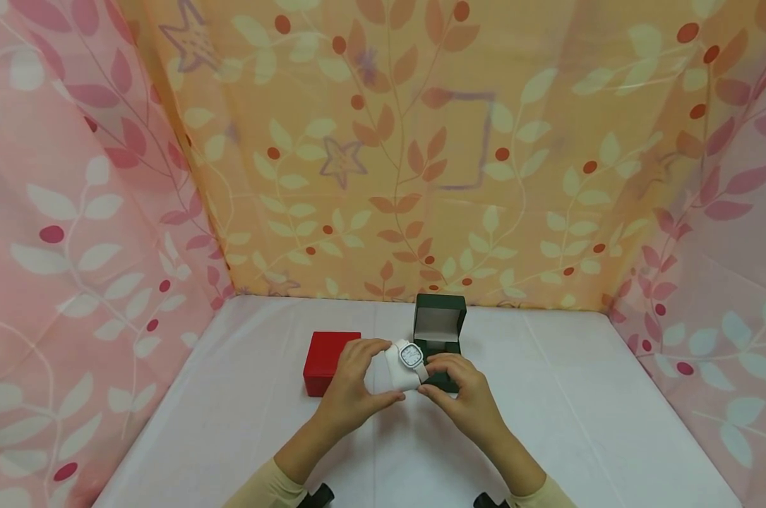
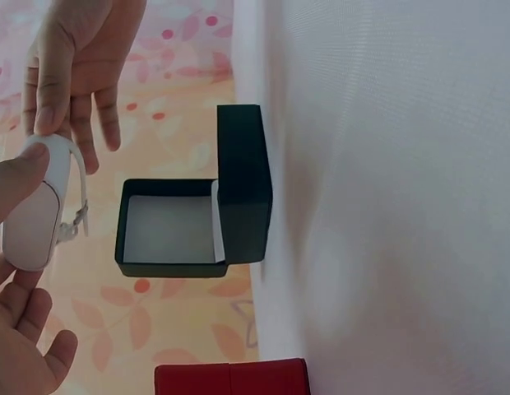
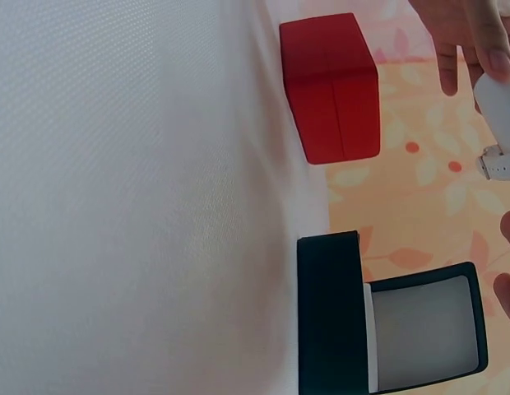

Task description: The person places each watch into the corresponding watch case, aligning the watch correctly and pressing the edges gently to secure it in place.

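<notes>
A wristwatch (image 1: 411, 355) with a white strap and squarish white case sits face up around a white watch cushion (image 1: 383, 374). My left hand (image 1: 351, 384) grips the cushion at its left side, thumb toward me and fingers over the far edge. At the other end, the fingertips and thumb of my right hand (image 1: 462, 388) pinch the strap close by the cushion's end. The left wrist view shows the strap's buckle (image 2: 70, 229) hanging loose under the cushion. Behind the hands stands an open dark green watch box (image 1: 440, 310), its lid raised and pale inside.
A closed red box (image 1: 332, 346) stands left of the green one, partly behind my left hand. Both are on a white-covered table (image 1: 548, 423). Patterned cloth (image 1: 389, 141) hangs along the back and both sides.
</notes>
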### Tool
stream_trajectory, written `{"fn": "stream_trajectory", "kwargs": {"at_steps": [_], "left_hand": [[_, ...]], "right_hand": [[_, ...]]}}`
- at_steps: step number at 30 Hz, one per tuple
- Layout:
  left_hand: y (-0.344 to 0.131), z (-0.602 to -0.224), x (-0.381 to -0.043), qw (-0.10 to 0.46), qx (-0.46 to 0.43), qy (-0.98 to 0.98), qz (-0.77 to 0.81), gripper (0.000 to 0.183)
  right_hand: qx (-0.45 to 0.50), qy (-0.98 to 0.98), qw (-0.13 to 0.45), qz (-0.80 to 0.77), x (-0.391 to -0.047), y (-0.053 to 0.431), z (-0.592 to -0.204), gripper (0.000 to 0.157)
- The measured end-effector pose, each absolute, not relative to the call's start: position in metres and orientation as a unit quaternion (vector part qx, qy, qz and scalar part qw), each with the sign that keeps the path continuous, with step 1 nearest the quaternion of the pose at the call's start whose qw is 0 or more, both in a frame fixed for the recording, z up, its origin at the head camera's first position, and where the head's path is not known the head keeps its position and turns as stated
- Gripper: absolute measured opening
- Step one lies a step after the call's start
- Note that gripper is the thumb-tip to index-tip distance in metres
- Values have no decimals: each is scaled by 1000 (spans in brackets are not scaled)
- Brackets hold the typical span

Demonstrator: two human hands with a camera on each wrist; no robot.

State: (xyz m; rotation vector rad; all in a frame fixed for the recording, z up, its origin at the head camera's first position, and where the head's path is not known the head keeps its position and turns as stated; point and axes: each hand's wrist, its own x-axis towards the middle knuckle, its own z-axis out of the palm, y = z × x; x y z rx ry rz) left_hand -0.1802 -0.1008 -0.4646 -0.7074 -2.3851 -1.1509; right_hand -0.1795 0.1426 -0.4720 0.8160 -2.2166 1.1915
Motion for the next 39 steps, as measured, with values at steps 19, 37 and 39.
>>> {"fn": "stream_trajectory", "kwargs": {"at_steps": [19, 37, 39], "left_hand": [[-99, -465, -178, 247, -252, -851, -389, 83], [-97, -465, -178, 230, -254, -857, -385, 82], [-98, -465, -178, 222, -258, -856, -388, 82]], "right_hand": [[270, -820, 253, 437, -176, 138, -474, 28], [351, -798, 247, 424, -184, 148, -471, 36], [362, -795, 236, 426, -186, 151, -471, 42]]}}
